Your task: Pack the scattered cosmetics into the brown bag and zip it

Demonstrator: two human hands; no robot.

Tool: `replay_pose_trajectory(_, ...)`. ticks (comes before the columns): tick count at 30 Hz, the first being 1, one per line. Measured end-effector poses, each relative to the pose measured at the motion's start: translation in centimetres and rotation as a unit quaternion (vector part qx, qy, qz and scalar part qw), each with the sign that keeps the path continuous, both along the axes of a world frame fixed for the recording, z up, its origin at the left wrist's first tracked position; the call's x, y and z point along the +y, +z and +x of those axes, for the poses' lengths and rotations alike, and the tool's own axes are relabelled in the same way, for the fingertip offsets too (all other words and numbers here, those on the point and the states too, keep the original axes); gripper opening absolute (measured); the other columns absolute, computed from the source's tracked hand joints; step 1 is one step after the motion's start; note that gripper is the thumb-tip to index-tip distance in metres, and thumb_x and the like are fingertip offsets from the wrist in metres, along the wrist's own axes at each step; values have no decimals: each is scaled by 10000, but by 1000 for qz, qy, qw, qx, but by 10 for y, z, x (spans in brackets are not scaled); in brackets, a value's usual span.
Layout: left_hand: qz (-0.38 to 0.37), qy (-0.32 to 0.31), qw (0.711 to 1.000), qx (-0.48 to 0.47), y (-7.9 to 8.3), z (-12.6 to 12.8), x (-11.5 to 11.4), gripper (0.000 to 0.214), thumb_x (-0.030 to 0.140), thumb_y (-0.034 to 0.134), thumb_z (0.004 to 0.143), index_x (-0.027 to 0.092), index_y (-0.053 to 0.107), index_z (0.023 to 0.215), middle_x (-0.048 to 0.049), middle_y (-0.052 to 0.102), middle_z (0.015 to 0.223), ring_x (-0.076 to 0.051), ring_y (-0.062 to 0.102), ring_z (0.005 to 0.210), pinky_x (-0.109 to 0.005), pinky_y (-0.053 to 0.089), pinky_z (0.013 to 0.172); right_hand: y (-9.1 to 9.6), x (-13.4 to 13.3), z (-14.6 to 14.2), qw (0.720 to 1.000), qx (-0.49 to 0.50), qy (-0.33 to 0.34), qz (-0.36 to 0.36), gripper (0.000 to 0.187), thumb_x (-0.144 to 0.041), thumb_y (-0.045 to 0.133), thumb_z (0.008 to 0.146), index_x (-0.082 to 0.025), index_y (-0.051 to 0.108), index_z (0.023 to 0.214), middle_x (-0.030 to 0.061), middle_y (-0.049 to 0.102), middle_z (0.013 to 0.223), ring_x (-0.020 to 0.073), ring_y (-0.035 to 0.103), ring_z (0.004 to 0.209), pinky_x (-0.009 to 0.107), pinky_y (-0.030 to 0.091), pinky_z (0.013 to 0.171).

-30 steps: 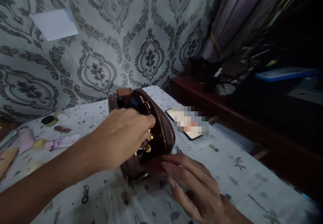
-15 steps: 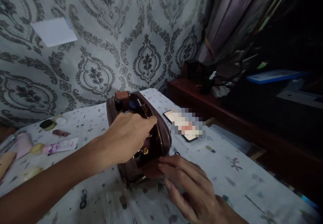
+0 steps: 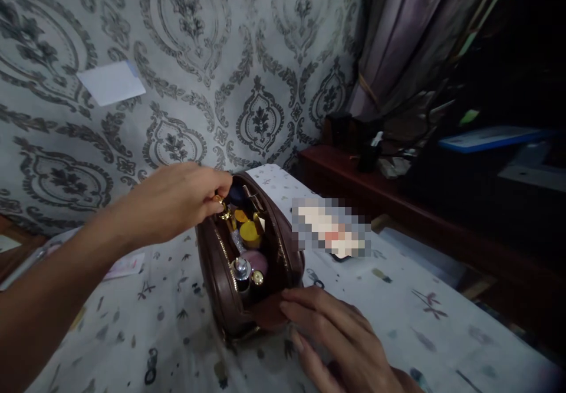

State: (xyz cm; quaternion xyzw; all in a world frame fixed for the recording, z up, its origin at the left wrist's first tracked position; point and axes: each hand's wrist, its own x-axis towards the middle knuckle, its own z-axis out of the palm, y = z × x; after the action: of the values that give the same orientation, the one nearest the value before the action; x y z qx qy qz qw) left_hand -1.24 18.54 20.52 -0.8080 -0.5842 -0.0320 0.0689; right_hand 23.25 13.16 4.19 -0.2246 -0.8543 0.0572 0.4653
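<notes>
- The brown bag (image 3: 216, 287) stood at the centre of the frame on a patterned cloth (image 3: 177, 357), its unzipped mouth facing upward.
- Its long axis ran from the upper left of its outline to the lower right, with the far end toward the wall (image 3: 259, 56) and the near end toward the bottom edge.
- The left hand (image 3: 188, 198), above the bag's far left rim, pinched a gold piece (image 3: 224, 210) between closed fingertips; they hid most of its shape.
- The right hand (image 3: 340, 340), cut off at the bottom edge, touched the near-end flap (image 3: 267, 313), fingers slightly parted; a pinch could not be told.
- Yellow lids (image 3: 250, 235) showed inside; the bag's floor lay in shadow.
- Right of centre, blocks masked a phone (image 3: 333, 232).
</notes>
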Motion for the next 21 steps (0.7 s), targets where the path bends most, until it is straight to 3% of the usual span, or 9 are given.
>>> replay_pose_trajectory(4, -39, 17, 997, 60, 0, -1, 13, 75, 280, 591, 819, 219, 633, 830, 15, 672, 770, -165, 597, 712, -257, 325, 596, -9, 3, -2, 1000, 24, -8, -4, 237, -197, 487, 951, -181, 672, 1100, 91, 741, 1001, 197, 731, 905, 256, 631, 813)
replay_pose_trajectory(9, -73, 7, 992, 102, -12, 9, 24, 73, 196, 561, 794, 206, 611, 741, 5, 654, 734, -166, 586, 692, -271, 321, 583, -23, 7, -6, 998, 61, -11, 18, 257, -235, 508, 944, -229, 680, 1136, 68, 743, 999, 208, 740, 851, 260, 649, 764)
replay_pose_trajectory(16, -106, 62, 979, 165, -17, 22, 37, 59, 166, 596, 736, 204, 637, 756, -30, 685, 763, -210, 648, 761, -275, 383, 596, -24, 9, -6, 997, 71, -16, 38, 278, -228, 526, 933, -256, 666, 1171, 59, 746, 981, 211, 743, 824, 254, 649, 760)
replay_pose_trajectory(21, -87, 93, 973, 194, -17, 21, 52, 131, 156, 561, 757, 195, 652, 842, -83, 730, 867, -253, 682, 846, -322, 461, 701, -22, 11, -7, 995, 73, -11, 61, 243, -207, 505, 934, -215, 681, 1101, 67, 746, 950, 200, 744, 813, 228, 647, 721)
